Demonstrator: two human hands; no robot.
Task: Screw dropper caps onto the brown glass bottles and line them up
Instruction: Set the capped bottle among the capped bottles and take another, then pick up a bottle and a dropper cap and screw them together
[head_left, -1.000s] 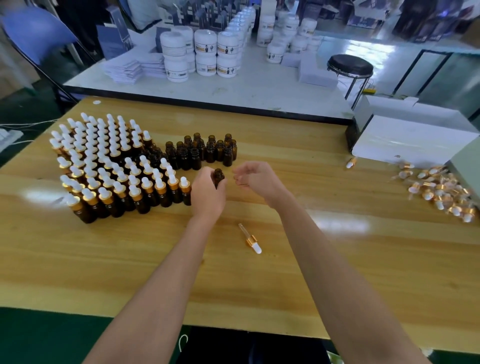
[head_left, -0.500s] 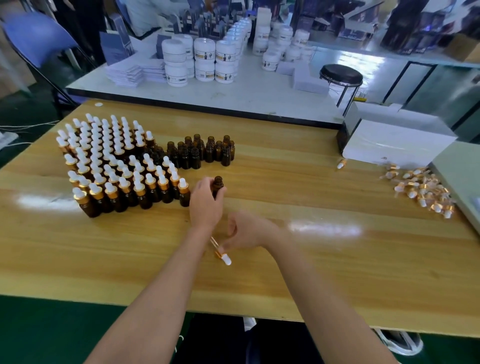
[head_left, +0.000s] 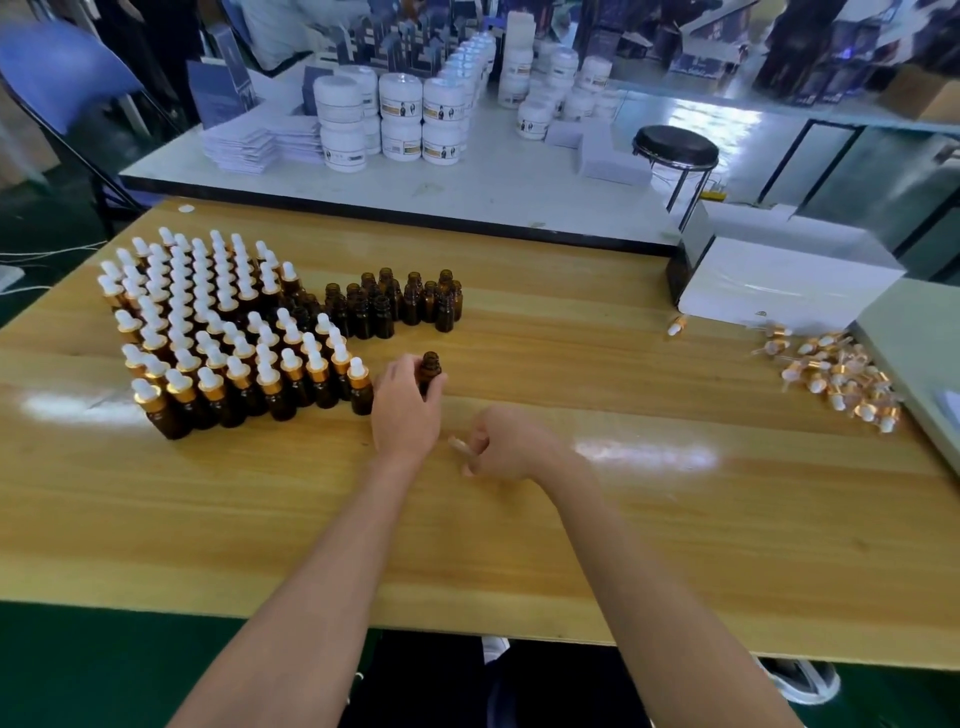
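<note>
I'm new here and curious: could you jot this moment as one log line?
step: picking up cap | left hand: holds uncapped bottle upright on table | right hand: closed on dropper cap

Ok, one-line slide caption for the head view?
Left hand steadies an uncapped brown bottle beside capped rows; right hand picks up a dropper cap.

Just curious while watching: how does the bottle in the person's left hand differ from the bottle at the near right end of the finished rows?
The held bottle has an open neck; the row-end bottle wears a gold collar and white bulb. The held bottle stands apart, gripped by the left hand; the row-end bottle sits untouched against its neighbours. Both are upright brown glass.
</note>
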